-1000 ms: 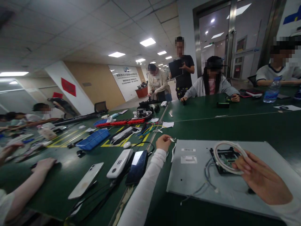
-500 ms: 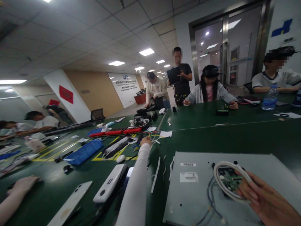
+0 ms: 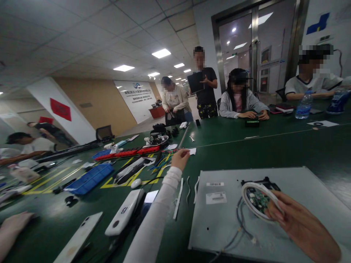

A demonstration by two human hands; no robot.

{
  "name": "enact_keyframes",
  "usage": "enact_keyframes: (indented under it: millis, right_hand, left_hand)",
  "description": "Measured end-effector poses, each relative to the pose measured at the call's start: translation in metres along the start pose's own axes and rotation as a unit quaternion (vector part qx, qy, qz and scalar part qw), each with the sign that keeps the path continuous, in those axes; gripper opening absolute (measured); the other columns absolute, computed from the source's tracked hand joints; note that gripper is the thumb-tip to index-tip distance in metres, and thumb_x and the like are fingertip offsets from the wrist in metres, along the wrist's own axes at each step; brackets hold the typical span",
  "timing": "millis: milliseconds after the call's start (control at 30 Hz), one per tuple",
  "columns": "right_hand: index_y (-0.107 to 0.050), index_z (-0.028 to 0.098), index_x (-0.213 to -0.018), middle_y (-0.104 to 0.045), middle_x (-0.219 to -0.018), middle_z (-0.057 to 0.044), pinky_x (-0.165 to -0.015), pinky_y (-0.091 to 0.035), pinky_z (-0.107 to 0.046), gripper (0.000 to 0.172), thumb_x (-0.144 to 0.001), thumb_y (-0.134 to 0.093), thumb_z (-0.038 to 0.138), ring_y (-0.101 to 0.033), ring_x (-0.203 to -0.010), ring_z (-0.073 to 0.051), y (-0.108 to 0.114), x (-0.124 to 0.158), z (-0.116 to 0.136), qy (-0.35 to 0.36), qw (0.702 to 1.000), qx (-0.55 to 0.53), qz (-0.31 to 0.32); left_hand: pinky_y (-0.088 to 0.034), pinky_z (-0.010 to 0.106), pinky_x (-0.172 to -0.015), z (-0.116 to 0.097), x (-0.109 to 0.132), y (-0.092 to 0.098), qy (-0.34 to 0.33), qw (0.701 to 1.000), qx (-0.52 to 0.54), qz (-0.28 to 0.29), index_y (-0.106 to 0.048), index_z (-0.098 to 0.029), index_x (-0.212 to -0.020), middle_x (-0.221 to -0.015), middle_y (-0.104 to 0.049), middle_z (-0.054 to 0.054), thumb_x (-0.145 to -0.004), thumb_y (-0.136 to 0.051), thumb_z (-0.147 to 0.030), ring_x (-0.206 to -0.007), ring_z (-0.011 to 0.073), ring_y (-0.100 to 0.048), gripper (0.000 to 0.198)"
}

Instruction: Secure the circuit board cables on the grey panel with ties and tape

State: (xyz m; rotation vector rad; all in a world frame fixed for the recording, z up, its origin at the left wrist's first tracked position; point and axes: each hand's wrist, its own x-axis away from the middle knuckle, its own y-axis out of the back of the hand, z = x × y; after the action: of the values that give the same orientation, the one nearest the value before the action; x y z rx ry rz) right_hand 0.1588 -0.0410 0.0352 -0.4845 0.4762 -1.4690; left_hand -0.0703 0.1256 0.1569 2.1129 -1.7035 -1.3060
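My right hand [image 3: 296, 215] grips a white ring-shaped coil [image 3: 245, 197], thumb and fingers closed on its right side. The coil is held above a flat grey metal panel [image 3: 219, 226], in front of a green circuit board [image 3: 260, 200] on it. A grey cable [image 3: 239, 219] with a loose connector lies on the panel. Out over the table, my left hand [image 3: 180, 159] has its fingertips pinched together beside a small white paper [image 3: 192, 151]. Whatever may be between those fingertips is too small to make out. Coloured wires [image 3: 161, 162] lie left of it.
White strips [image 3: 178, 199] lie left of the panel. Further left are a white device [image 3: 124, 213], a blue tray [image 3: 90, 178], red parts [image 3: 128, 152] and a flat white piece [image 3: 78, 239]. Another person's hand [image 3: 16, 226] rests at the left edge. People sit and stand beyond the table.
My left hand has moved right, away from the coloured wires and toward the small paper. My right hand still holds the white coil. Across the table, a seated person's hands have come together.
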Motion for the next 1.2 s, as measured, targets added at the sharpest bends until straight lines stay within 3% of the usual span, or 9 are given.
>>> enact_keyframes:
  millis: [67,100,133,200,300,433,633,800,1200]
  right_hand:
    - [-0.049,0.023,-0.108,-0.045,-0.066,0.000,-0.065,-0.036,-0.028,0.029,-0.082,-0.045,0.035,-0.042,-0.066,-0.014,-0.002,0.000,0.002,0.013,0.999,0.045,0.004]
    - [-0.048,0.023,-0.108,-0.045,-0.066,0.000,-0.063,-0.035,-0.026,0.029,-0.083,-0.044,0.035,-0.041,-0.065,-0.013,-0.002,0.001,0.003,0.022,0.997,0.075,0.003]
    - [-0.047,0.023,-0.108,-0.046,-0.066,0.000,-0.060,-0.034,-0.025,0.028,-0.083,-0.044,0.034,-0.041,-0.064,-0.012,-0.003,0.001,0.004,0.032,0.994,0.109,0.002]
    - [-0.046,0.023,-0.107,-0.047,-0.068,0.001,-0.057,-0.033,-0.024,0.025,-0.084,-0.043,0.033,-0.040,-0.063,-0.012,-0.004,0.001,0.006,0.060,0.983,0.175,0.005]
    - [-0.045,0.022,-0.103,-0.050,-0.071,0.001,-0.059,-0.034,-0.023,0.020,-0.085,-0.042,0.032,-0.042,-0.064,-0.011,-0.005,0.002,0.009,0.099,0.965,0.241,0.014]
    - [-0.044,0.022,-0.101,-0.052,-0.076,0.000,-0.066,-0.036,-0.025,0.018,-0.085,-0.041,0.030,-0.046,-0.071,-0.012,-0.005,0.005,0.009,0.126,0.953,0.273,0.032]
    - [-0.039,0.022,-0.110,-0.055,-0.083,-0.003,-0.069,-0.039,-0.028,0.030,-0.082,-0.047,0.030,-0.049,-0.073,-0.015,-0.005,0.003,0.007,0.146,0.945,0.291,-0.012]
    - [-0.035,0.022,-0.116,-0.055,-0.077,-0.002,-0.053,-0.038,-0.024,0.040,-0.080,-0.050,0.032,-0.045,-0.056,-0.011,-0.004,-0.001,0.008,0.139,0.951,0.274,-0.039]
    - [-0.042,0.021,-0.097,-0.054,-0.074,0.000,-0.045,-0.031,-0.020,0.018,-0.084,-0.044,0.032,-0.038,-0.049,-0.006,-0.006,0.000,0.009,0.133,0.961,0.242,-0.022]
  left_hand:
    - [-0.047,0.027,-0.069,-0.021,0.019,-0.014,-0.032,0.997,0.033,0.069,-0.062,-0.017,-0.085,-0.080,-0.060,0.002,-0.076,-0.055,-0.028,-0.075,0.0154,-0.056,0.016]
    - [-0.047,0.026,-0.069,-0.033,0.032,-0.021,-0.086,0.980,0.085,0.157,-0.063,-0.017,-0.085,-0.079,-0.061,0.003,-0.076,-0.055,-0.025,-0.075,0.0153,-0.056,0.014]
    - [-0.046,0.027,-0.071,-0.044,0.047,-0.027,-0.132,0.956,0.127,0.229,-0.063,-0.019,-0.089,-0.083,-0.061,0.004,-0.076,-0.055,-0.025,-0.078,0.0158,-0.056,0.017]
    - [-0.044,0.028,-0.076,-0.067,0.076,-0.036,-0.189,0.926,0.160,0.285,-0.060,-0.021,-0.098,-0.091,-0.059,0.006,-0.073,-0.058,-0.024,-0.085,0.0181,-0.054,0.025]
    - [-0.041,0.033,-0.081,-0.088,0.108,-0.044,-0.215,0.933,0.123,0.262,-0.061,-0.021,-0.097,-0.095,-0.057,0.007,-0.072,-0.059,-0.022,-0.092,0.0214,-0.050,0.025]
    - [-0.041,0.032,-0.079,-0.093,0.118,-0.047,-0.205,0.947,0.075,0.236,-0.061,-0.019,-0.088,-0.093,-0.055,0.007,-0.075,-0.053,-0.017,-0.090,0.0200,-0.050,0.016]
    - [-0.042,0.030,-0.075,-0.096,0.118,-0.041,-0.221,0.941,0.079,0.246,-0.059,-0.019,-0.082,-0.084,-0.058,0.005,-0.076,-0.048,-0.009,-0.085,0.0183,-0.052,0.016]
    - [-0.042,0.030,-0.076,-0.102,0.115,-0.028,-0.242,0.935,0.103,0.236,-0.057,-0.019,-0.083,-0.086,-0.059,0.006,-0.078,-0.045,-0.011,-0.085,0.0179,-0.053,0.015]
    - [-0.046,0.024,-0.066,-0.090,0.082,0.006,-0.231,0.967,0.081,0.064,-0.057,-0.018,-0.085,-0.076,-0.060,0.001,-0.074,-0.054,-0.015,-0.072,0.0115,-0.056,0.012]
